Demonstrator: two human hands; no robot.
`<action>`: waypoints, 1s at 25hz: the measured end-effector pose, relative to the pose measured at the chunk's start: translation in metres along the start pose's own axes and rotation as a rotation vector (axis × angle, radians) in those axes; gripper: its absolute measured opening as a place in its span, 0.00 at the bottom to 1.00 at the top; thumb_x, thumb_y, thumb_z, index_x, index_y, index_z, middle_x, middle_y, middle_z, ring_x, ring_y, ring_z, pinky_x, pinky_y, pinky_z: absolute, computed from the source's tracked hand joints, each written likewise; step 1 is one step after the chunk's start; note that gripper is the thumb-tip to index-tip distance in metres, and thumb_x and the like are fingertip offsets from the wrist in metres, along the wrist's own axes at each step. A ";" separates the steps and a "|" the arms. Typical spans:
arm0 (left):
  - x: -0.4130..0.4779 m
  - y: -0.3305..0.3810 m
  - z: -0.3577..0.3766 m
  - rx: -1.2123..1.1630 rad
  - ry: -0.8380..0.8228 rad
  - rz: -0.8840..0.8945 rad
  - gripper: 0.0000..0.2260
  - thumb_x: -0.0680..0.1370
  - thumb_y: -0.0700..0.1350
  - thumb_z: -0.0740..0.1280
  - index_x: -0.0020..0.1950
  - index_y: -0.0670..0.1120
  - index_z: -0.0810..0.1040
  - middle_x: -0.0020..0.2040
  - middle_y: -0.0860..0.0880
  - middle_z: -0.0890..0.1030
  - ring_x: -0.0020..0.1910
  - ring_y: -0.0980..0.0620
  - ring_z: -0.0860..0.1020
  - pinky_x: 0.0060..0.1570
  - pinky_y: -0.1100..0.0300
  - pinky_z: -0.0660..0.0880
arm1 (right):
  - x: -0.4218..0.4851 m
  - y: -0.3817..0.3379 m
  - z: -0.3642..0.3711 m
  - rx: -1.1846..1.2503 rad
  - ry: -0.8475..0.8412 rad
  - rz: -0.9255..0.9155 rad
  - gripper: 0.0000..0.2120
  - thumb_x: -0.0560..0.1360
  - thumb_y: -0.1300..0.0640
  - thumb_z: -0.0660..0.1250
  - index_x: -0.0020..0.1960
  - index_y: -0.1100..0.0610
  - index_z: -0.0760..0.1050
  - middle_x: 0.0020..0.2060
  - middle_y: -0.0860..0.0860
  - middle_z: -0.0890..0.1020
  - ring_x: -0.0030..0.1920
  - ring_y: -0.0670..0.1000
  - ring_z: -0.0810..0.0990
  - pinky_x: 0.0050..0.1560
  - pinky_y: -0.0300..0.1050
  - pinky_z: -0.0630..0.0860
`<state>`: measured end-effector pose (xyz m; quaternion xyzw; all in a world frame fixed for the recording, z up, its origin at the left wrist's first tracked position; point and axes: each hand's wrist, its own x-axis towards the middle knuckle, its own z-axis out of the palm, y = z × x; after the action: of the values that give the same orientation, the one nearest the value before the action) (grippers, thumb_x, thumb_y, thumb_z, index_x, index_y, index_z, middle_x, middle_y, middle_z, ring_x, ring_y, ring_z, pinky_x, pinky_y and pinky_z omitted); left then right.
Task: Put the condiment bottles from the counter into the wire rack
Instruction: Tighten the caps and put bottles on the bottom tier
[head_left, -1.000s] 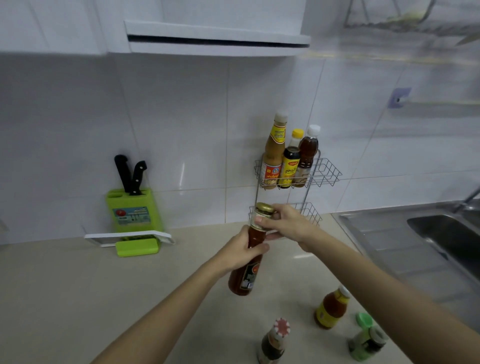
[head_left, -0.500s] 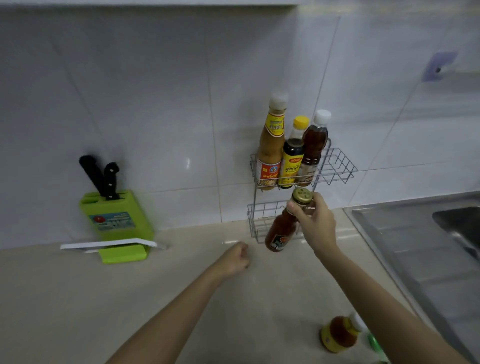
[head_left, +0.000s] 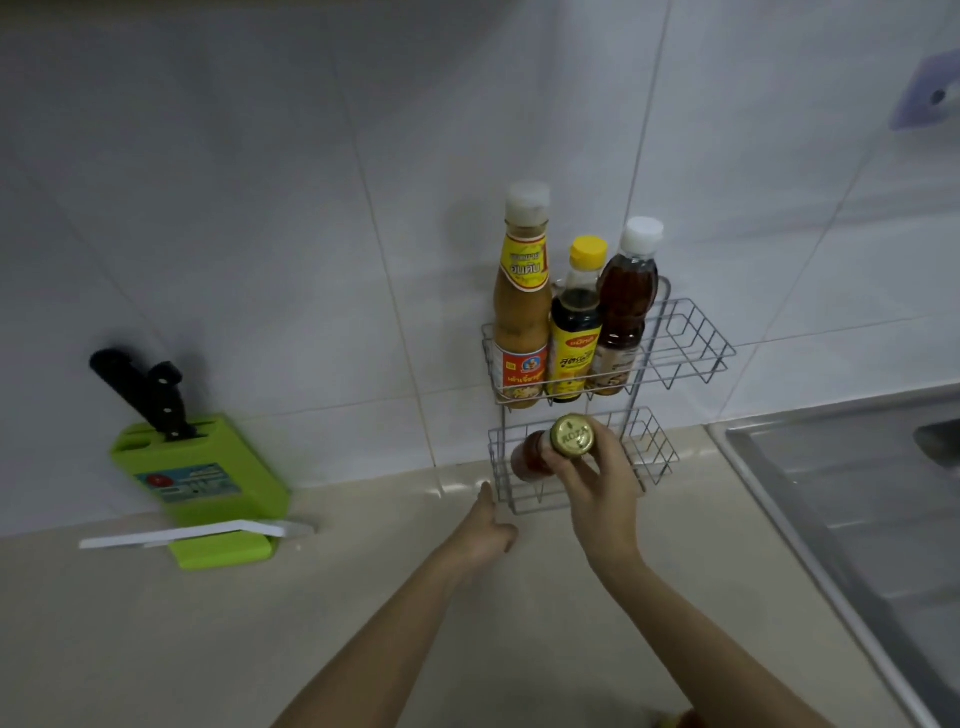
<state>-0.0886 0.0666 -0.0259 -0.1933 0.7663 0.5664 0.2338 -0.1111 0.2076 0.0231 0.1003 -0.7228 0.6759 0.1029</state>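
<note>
A two-tier wire rack (head_left: 693, 343) stands against the tiled wall. Its upper tier holds three bottles: a tan sauce bottle (head_left: 522, 312), a dark yellow-capped bottle (head_left: 575, 332) and a brown white-capped bottle (head_left: 626, 306). My right hand (head_left: 602, 486) grips the neck of a red sauce bottle with a gold cap (head_left: 571, 436), whose body sits inside the lower tier at its left side. My left hand (head_left: 485, 530) hovers just left of the rack's base, fingers loosely apart and holding nothing.
A green knife block (head_left: 202, 483) with two black-handled knives and a white board stands at the left on the beige counter (head_left: 260, 623). A steel sink (head_left: 857, 519) lies to the right. An orange bottle top (head_left: 685, 719) peeks in at the bottom edge.
My left hand has let go of the red bottle and dropped toward the counter. My right hand has carried the bottle down into the rack's lower tier. The view has moved closer.
</note>
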 end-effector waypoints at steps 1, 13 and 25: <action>0.000 -0.001 0.001 -0.008 0.001 0.002 0.40 0.76 0.33 0.60 0.79 0.48 0.38 0.80 0.47 0.52 0.57 0.57 0.73 0.40 0.69 0.69 | 0.004 0.006 0.000 -0.021 -0.024 -0.002 0.16 0.72 0.66 0.72 0.57 0.56 0.74 0.50 0.49 0.78 0.53 0.41 0.77 0.52 0.34 0.76; 0.015 -0.006 0.000 -0.084 -0.012 0.128 0.42 0.71 0.28 0.58 0.78 0.56 0.48 0.76 0.54 0.60 0.70 0.58 0.62 0.52 0.58 0.71 | 0.048 0.045 0.025 -0.392 -0.163 -0.007 0.19 0.71 0.48 0.73 0.55 0.58 0.75 0.50 0.52 0.74 0.51 0.54 0.77 0.49 0.55 0.79; 0.022 -0.008 -0.002 -0.075 -0.034 0.128 0.42 0.69 0.27 0.58 0.79 0.53 0.50 0.77 0.51 0.61 0.77 0.52 0.57 0.49 0.65 0.69 | 0.073 0.034 0.023 -0.553 -0.475 0.033 0.19 0.74 0.50 0.70 0.57 0.61 0.72 0.47 0.56 0.82 0.49 0.57 0.80 0.44 0.42 0.70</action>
<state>-0.1029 0.0617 -0.0440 -0.1428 0.7512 0.6118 0.2025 -0.1909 0.1865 0.0097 0.2111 -0.8834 0.4146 -0.0557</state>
